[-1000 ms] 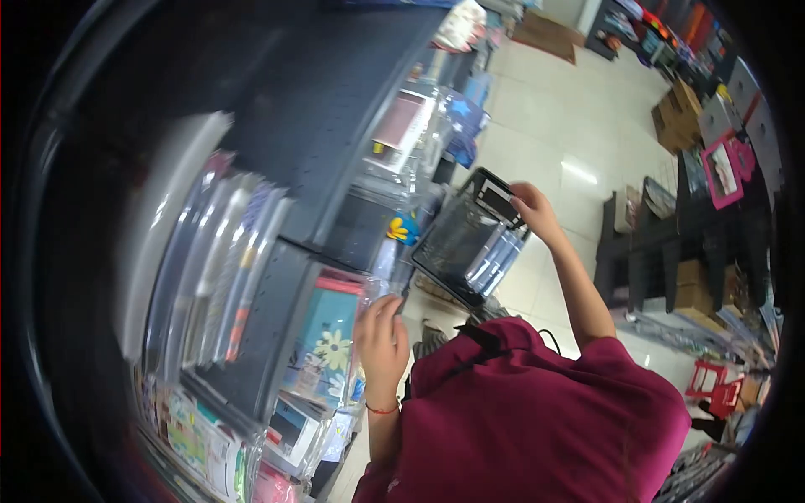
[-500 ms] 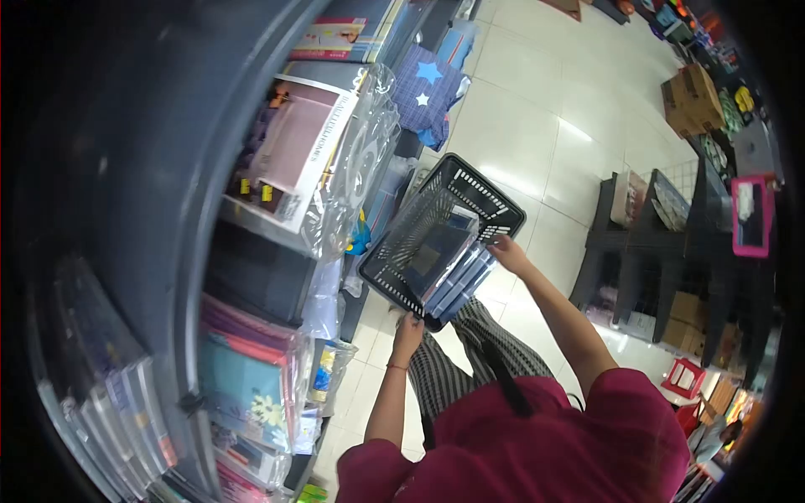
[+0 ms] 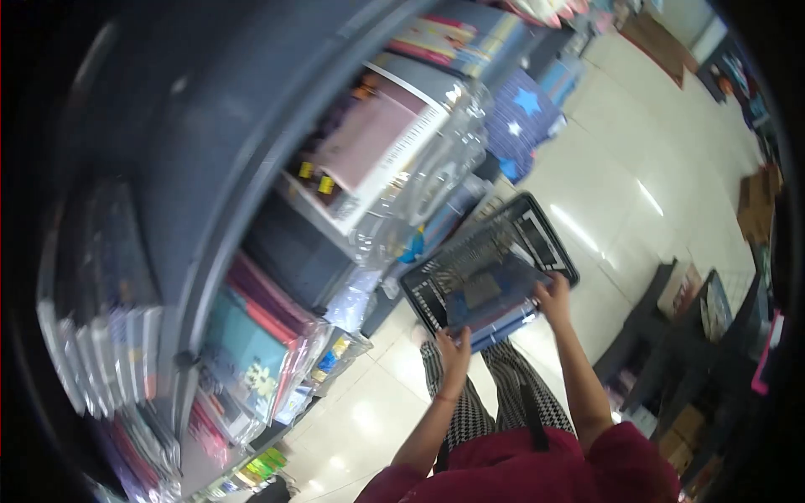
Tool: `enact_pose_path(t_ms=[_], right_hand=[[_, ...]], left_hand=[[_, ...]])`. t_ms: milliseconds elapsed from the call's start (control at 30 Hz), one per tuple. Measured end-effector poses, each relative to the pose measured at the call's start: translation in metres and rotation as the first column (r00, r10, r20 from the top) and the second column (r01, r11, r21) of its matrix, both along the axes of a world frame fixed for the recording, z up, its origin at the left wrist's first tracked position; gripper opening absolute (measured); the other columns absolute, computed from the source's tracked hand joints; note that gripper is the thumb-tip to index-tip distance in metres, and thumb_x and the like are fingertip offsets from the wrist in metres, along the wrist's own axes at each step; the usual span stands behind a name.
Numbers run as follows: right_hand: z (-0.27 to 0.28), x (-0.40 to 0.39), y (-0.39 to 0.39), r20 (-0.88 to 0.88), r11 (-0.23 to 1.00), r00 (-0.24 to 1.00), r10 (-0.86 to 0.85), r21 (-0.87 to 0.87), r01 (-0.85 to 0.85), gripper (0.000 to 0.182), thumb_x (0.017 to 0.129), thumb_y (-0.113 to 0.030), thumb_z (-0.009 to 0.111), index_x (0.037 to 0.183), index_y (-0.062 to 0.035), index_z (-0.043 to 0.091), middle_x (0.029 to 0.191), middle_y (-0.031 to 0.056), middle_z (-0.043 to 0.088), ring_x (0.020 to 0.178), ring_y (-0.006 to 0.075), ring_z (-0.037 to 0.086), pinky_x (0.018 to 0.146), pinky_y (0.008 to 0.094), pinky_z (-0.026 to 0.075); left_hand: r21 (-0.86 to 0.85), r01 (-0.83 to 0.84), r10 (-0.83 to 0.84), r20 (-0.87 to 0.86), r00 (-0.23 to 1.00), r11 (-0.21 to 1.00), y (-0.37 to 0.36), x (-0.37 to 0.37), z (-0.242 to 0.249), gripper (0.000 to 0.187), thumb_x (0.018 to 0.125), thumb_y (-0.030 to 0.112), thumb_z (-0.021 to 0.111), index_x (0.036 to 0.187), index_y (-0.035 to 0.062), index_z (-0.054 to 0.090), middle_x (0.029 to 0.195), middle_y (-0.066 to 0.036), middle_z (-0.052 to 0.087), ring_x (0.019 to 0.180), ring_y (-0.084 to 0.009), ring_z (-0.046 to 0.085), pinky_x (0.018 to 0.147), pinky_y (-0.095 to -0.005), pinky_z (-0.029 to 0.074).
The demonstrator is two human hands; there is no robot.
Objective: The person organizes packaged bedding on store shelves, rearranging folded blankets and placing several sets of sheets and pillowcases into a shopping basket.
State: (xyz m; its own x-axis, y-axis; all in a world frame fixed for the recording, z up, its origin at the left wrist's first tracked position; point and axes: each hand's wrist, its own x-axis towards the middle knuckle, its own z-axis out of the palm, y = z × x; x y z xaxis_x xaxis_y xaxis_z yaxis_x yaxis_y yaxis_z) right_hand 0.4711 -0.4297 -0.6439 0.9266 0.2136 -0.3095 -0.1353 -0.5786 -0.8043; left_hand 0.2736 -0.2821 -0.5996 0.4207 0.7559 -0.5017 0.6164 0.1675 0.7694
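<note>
A black plastic basket (image 3: pixel 428 303) with slotted walls lies in front of my legs. At its near side are flat dark blue packages in clear plastic (image 3: pixel 496 303), tilted and slightly blurred. My left hand (image 3: pixel 454 350) has its fingers bent round the packages' near left corner. My right hand (image 3: pixel 553 300) is closed on their right edge. The wrapping hides some fingertips, and what bears the basket's weight cannot be made out.
Close on the left, a grey shelf unit (image 3: pixel 310 230) holds packaged textiles, including a pink-mauve pack (image 3: pixel 377 142) and a star-patterned pack (image 3: pixel 520 117). Dark display racks (image 3: pixel 650 327) stand right. Pale floor tiles (image 3: pixel 637 168) lie between, with a cardboard box (image 3: pixel 759 205) far right.
My left hand has moved from the basket's near rim to the packages. The packages now tilt up, held between both hands. The view has turned, shifting the shelves right.
</note>
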Motion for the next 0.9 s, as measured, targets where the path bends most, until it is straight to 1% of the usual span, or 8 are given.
enact_pose_path(t_ms=[33, 100, 267, 433, 600, 767, 867, 900], right_hand=[[0.013, 0.007, -0.022, -0.022, 0.983, 0.994, -0.108, 0.147, 0.11, 0.035, 0.082, -0.018, 0.066, 0.111, -0.0018, 0.056, 0.086, 0.0075, 0.053, 0.073, 0.015, 0.052, 0.068, 0.0292, 0.045], [0.12, 0.023, -0.048, -0.038, 0.93, 0.975, -0.217, 0.296, 0.219, 0.027, 0.085, -0.011, 0.058, 0.11, -0.0019, 0.054, 0.089, 0.0066, 0.057, 0.08, 0.0126, 0.053, 0.068, 0.0267, 0.045], [0.301, 0.036, -0.096, 0.286, 0.863, 0.87, -0.402, 0.435, 0.256, 0.033, 0.082, -0.011, 0.045, 0.113, -0.0011, 0.051, 0.101, 0.0088, 0.056, 0.09, 0.0144, 0.053, 0.078, 0.0266, 0.043], [0.383, 0.033, -0.082, 0.266, 0.619, 0.823, -0.503, 0.775, 0.127, 0.049, 0.076, -0.022, 0.05, 0.118, 0.0037, 0.047, 0.11, 0.016, 0.054, 0.106, 0.0237, 0.053, 0.095, 0.0363, 0.041], [0.393, 0.032, 0.013, 0.274, 0.442, 0.946, -0.175, 0.88, -0.174, 0.051, 0.084, -0.017, 0.051, 0.129, 0.0019, 0.039, 0.123, 0.0172, 0.05, 0.116, 0.0268, 0.05, 0.1, 0.0406, 0.04], [0.393, 0.03, 0.141, 0.282, 0.603, 0.951, 0.128, 0.739, -0.3, 0.049, 0.087, -0.016, 0.063, 0.129, -0.0005, 0.042, 0.122, 0.0138, 0.05, 0.112, 0.0201, 0.049, 0.093, 0.0325, 0.043], [0.396, 0.014, 0.213, 0.513, 0.385, 0.854, 0.09, 0.773, -0.505, 0.047, 0.084, -0.018, 0.066, 0.125, -0.0035, 0.049, 0.127, 0.0173, 0.048, 0.122, 0.0263, 0.044, 0.098, 0.0365, 0.039], [0.4, 0.016, 0.227, 0.64, 0.554, 0.764, 0.088, 0.606, -0.571, 0.045, 0.083, -0.017, 0.067, 0.124, -0.0052, 0.051, 0.13, 0.0178, 0.046, 0.125, 0.0296, 0.041, 0.1, 0.039, 0.037]], left_hand=[[0.347, 0.091, -0.111, 0.038, 0.993, 0.934, -0.011, 0.004, 0.021, 0.043, 0.089, 0.029, 0.062, 0.111, -0.0058, 0.048, 0.096, -0.015, 0.054, 0.078, -0.0207, 0.053, 0.069, -0.0318, 0.044], [0.068, 0.021, -0.039, 0.278, 0.96, 0.997, -0.028, 0.034, 0.12, 0.035, 0.09, 0.018, 0.062, 0.112, -0.0025, 0.045, 0.11, -0.014, 0.047, 0.088, -0.0163, 0.05, 0.07, -0.026, 0.041], [0.189, 0.136, -0.232, 0.736, 0.636, 0.972, -0.069, 0.072, 0.232, 0.044, 0.086, -0.004, 0.057, 0.123, 0.0003, 0.034, 0.136, -0.021, 0.027, 0.121, -0.0263, 0.043, 0.1, -0.0354, 0.039], [0.552, 0.083, -0.508, 0.686, 0.521, 0.83, -0.058, 0.053, 0.321, 0.038, 0.077, -0.001, 0.066, 0.111, 0.0018, 0.051, 0.14, -0.027, 0.018, 0.128, -0.0392, 0.034, 0.103, -0.044, 0.034], [0.754, -0.219, -0.492, 0.59, 0.64, 0.619, 0.016, 0.027, 0.36, 0.03, 0.074, 0.002, 0.069, 0.101, 0.0065, 0.056, 0.138, -0.024, 0.026, 0.129, -0.0386, 0.033, 0.101, -0.047, 0.035], [0.722, -0.231, -0.313, 0.534, 0.785, 0.652, 0.11, 0.001, 0.372, 0.038, 0.081, 0.005, 0.067, 0.117, 0.0079, 0.054, 0.141, -0.024, 0.025, 0.123, -0.0427, 0.041, 0.095, -0.0484, 0.04], [0.969, 0.065, -0.108, -0.04, 0.993, 0.237, 0.145, -0.006, 0.384, 0.049, 0.078, 0.008, 0.066, 0.125, 0.0079, 0.051, 0.143, -0.027, 0.023, 0.128, -0.0456, 0.032, 0.099, -0.0537, 0.033], [0.971, 0.072, -0.08, -0.055, 0.995, 0.228, 0.154, -0.005, 0.381, 0.059, 0.079, 0.014, 0.065, 0.133, 0.0044, 0.043, 0.146, -0.022, 0.025, 0.134, -0.0422, 0.026, 0.106, -0.0545, 0.026]])
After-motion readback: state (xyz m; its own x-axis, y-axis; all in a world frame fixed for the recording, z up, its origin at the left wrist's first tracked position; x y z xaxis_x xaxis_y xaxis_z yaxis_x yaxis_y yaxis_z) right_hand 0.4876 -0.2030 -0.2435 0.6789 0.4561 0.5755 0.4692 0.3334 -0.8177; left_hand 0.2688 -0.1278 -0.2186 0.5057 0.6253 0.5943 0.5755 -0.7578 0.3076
